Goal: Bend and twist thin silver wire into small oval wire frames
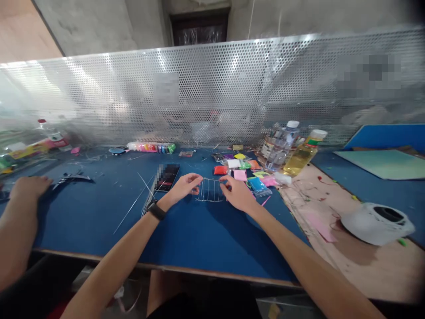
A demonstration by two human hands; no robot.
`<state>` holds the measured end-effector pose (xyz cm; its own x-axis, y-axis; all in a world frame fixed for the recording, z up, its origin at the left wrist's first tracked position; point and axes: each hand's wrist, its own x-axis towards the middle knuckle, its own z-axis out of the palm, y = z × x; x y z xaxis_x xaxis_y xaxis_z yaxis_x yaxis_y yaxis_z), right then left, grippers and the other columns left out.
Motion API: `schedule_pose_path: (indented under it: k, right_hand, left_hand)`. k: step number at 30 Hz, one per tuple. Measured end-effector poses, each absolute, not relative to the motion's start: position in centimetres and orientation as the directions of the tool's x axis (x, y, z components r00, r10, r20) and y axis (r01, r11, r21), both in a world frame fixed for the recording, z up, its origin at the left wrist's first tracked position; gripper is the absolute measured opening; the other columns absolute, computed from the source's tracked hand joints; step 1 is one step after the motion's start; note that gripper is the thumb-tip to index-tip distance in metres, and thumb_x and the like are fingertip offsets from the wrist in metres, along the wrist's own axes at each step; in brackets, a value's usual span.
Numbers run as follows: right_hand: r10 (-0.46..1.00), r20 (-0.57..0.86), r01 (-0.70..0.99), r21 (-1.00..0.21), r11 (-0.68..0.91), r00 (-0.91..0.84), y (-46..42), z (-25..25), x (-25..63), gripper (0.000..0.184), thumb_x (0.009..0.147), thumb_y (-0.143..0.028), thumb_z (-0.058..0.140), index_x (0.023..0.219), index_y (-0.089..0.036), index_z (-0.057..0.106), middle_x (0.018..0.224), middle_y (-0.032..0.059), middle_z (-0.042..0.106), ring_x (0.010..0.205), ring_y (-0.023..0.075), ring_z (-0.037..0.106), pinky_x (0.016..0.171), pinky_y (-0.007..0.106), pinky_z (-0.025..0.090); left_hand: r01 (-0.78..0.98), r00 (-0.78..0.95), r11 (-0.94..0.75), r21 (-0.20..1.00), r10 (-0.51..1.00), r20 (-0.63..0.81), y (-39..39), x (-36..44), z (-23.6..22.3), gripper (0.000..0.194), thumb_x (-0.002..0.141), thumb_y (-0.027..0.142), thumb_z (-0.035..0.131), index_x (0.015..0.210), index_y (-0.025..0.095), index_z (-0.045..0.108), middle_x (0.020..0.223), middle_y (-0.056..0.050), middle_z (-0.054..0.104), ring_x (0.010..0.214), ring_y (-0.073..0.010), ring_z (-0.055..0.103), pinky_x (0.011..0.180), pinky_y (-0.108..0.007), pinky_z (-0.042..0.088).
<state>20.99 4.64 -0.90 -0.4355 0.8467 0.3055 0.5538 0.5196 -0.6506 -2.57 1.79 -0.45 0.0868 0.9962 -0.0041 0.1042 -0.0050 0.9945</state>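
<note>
Resting at the left of the blue counter (186, 239), a co-worker's hand (31, 188) lies near a metal tool (75, 177). Rightward come thin rods (128, 214) and a dark phone (170, 174). The left hand (182, 187) pinches the far left corner of a ladder-like wire frame (208, 190), held at the counter's middle; the right hand (239, 193) pinches its far right corner, beside colored packets (220, 169). The frame looks very light, springy and easily bent; its joined corners seem the safest hold, since squeezing the thin rungs could warp them.
</note>
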Motion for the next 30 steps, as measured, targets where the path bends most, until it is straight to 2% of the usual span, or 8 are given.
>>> schedule_pose_path:
  k: [6, 10, 12, 16, 18, 22, 27, 30]
  right_hand:
    - [0.867, 0.227, 0.614, -0.628, 0.478, -0.443, 5.2, -1.0, 21.6, 0.02, 0.089, -0.032, 0.053, 0.093, -0.019, 0.067, 0.069, 0.0036, 0.07, 0.058, 0.0169, 0.063, 0.059, 0.028, 0.044]
    - [0.79, 0.235, 0.574, -0.575, 0.583, -0.567, 4.7, -0.9, 21.7, 0.024, 0.087, -0.04, 0.057, 0.08, -0.021, 0.07, 0.067, 0.0016, 0.068, 0.059, 0.0156, 0.059, 0.058, 0.027, 0.042]
    - [0.76, 0.186, 0.529, -0.616, 0.584, -0.623, 4.5, -0.7, 21.6, 0.032, 0.089, -0.045, 0.053, 0.076, -0.021, 0.069, 0.064, 0.0008, 0.065, 0.057, 0.0147, 0.057, 0.056, 0.027, 0.041]
    - [0.79, 0.181, 0.483, -0.705, 0.519, -0.586, 4.1, -0.6, 21.1, 0.036, 0.086, -0.053, 0.057, 0.099, -0.021, 0.068, 0.065, -0.0003, 0.063, 0.056, 0.0142, 0.056, 0.054, 0.026, 0.041]
    - [0.809, 0.161, 0.454, -0.758, 0.468, -0.566, 3.8, -0.7, 20.7, 0.038, 0.087, -0.054, 0.055, 0.104, -0.021, 0.066, 0.064, -0.0008, 0.062, 0.054, 0.0138, 0.055, 0.053, 0.026, 0.041]
    - [0.804, 0.093, 0.41, -0.822, 0.394, -0.587, 2.8, -0.7, 19.7, 0.038, 0.088, -0.055, 0.054, 0.088, -0.019, 0.066, 0.061, -0.0006, 0.06, 0.05, 0.0122, 0.053, 0.051, 0.025, 0.04]
    - [0.818, 0.112, 0.376, -0.847, 0.376, -0.565, 2.6, -0.7, 19.5, 0.042, 0.088, -0.057, 0.05, 0.074, -0.019, 0.06, 0.058, -0.0015, 0.057, 0.048, 0.0112, 0.051, 0.048, 0.023, 0.038]
    - [0.861, 0.146, 0.365, -0.862, 0.352, -0.487, 3.4, -1.0, 19.8, 0.039, 0.087, -0.055, 0.051, 0.074, -0.019, 0.057, 0.06, -0.0015, 0.058, 0.047, 0.0107, 0.051, 0.048, 0.023, 0.039]
  left_hand:
    - [-0.172, 0.067, -0.102, 0.98, 0.991, 0.114, 1.9, -2.5, 0.0, 0.039, 0.079, 0.032, 0.072, 0.113, 0.018, 0.058, 0.1, -0.005, 0.061, 0.089, -0.0135, 0.063, 0.089, -0.035, 0.052]
    - [-0.355, 0.095, -0.159, 0.921, 0.974, 0.205, 1.6, -2.4, 0.4, 0.04, 0.078, 0.025, 0.071, 0.114, 0.019, 0.058, 0.111, -0.007, 0.061, 0.102, -0.0187, 0.064, 0.098, -0.037, 0.046]
    - [-0.407, 0.101, -0.186, 0.894, 0.964, 0.247, 1.4, -2.3, 0.6, 0.037, 0.08, 0.026, 0.067, 0.115, 0.018, 0.058, 0.114, -0.009, 0.062, 0.108, -0.022, 0.063, 0.102, -0.041, 0.043]
    - [-0.484, 0.121, -0.195, 0.853, 0.951, 0.285, 0.9, -2.0, 1.1, 0.035, 0.079, 0.026, 0.062, 0.113, 0.017, 0.059, 0.116, -0.011, 0.062, 0.11, -0.025, 0.062, 0.104, -0.044, 0.041]
    - [-0.511, 0.114, -0.181, 0.841, 0.955, 0.275, 0.8, -1.8, 1.1, 0.034, 0.081, 0.027, 0.058, 0.113, 0.017, 0.058, 0.118, -0.011, 0.062, 0.11, -0.025, 0.063, 0.104, -0.045, 0.042]
    - [-0.516, 0.055, -0.117, 0.848, 0.984, 0.169, 0.8, -1.7, 0.9, 0.036, 0.08, 0.028, 0.056, 0.114, 0.018, 0.056, 0.12, -0.011, 0.061, 0.106, -0.0244, 0.064, 0.101, -0.045, 0.044]
    - [-0.633, 0.027, -0.04, 0.773, 0.997, 0.073, 1.1, -1.7, 0.7, 0.039, 0.082, 0.035, 0.052, 0.115, 0.016, 0.053, 0.112, -0.014, 0.063, 0.106, -0.0279, 0.065, 0.098, -0.047, 0.047]
    - [-0.594, 0.009, -0.046, 0.803, 0.998, 0.064, 1.2, -1.7, 0.7, 0.042, 0.083, 0.031, 0.055, 0.121, 0.017, 0.049, 0.115, -0.014, 0.061, 0.104, -0.0263, 0.066, 0.098, -0.046, 0.048]
